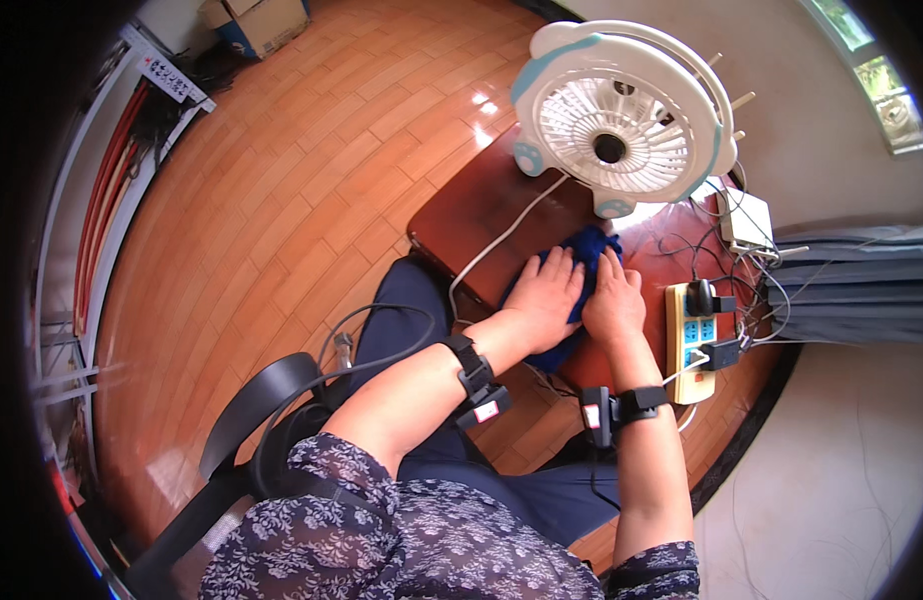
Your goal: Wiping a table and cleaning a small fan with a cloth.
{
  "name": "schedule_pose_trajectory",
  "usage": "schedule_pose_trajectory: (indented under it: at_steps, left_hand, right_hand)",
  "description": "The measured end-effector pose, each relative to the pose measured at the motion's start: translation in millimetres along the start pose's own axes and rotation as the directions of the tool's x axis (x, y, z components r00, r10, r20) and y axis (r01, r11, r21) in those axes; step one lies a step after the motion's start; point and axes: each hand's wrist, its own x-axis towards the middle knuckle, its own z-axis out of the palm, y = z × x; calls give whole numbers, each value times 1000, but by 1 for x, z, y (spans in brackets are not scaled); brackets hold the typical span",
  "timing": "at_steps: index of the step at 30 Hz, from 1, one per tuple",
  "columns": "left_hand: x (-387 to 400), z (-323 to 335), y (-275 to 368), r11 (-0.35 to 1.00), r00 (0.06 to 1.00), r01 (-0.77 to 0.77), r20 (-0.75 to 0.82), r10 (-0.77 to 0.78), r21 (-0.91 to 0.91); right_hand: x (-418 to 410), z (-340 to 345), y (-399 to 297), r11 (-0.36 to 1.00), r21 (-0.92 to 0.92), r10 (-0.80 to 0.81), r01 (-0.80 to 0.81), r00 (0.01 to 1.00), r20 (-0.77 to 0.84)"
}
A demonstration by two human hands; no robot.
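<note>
A dark blue cloth [591, 244] lies bunched on a glossy reddish-brown wooden table [491, 202], with part of it hanging over the near edge. My left hand [545, 296] rests palm down on the cloth, its fingers slightly spread. Close beside it, my right hand [613, 300] touches the cloth's right side with its fingers pointing away from me. Its fingertips are partly hidden, so a grip on the cloth cannot be made out. Just beyond the cloth, a white and light-blue fan [611, 142] with paw-shaped feet stands on the table.
A white fan cord [499, 244] crosses the table at the left. On the right are a power strip [690, 345] with plugs, tangled cables and a white router [746, 217]. A grey curtain [851, 285] hangs beyond. A black chair armrest [262, 405] is on my left.
</note>
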Motion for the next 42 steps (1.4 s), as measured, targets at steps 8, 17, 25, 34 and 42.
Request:
schedule_pose_trajectory:
  at_steps: [8, 17, 25, 34, 42]
  left_hand:
    - [-63, 6, 23, 968, 993, 3, 112, -32, 250]
    - [-42, -13, -5, 992, 998, 61, 6, -62, 113]
    - [-22, -11, -15, 974, 985, 167, 3, -170, 152]
    - [-39, 14, 41, 976, 995, -87, 66, 75, 202]
    - [-56, 22, 47, 924, 932, -361, 47, 358, 122]
  right_hand:
    - [-60, -10, -22, 982, 86, -175, 170, 983, 54]
    - [-3, -5, -29, 963, 71, -262, 262, 965, -2]
    - [17, 15, -46, 986, -3, -166, 167, 972, -166]
    - [-68, -3, -3, 999, 34, 28, -26, 998, -49]
    - [-119, -12, 14, 995, -27, 99, -97, 992, 83]
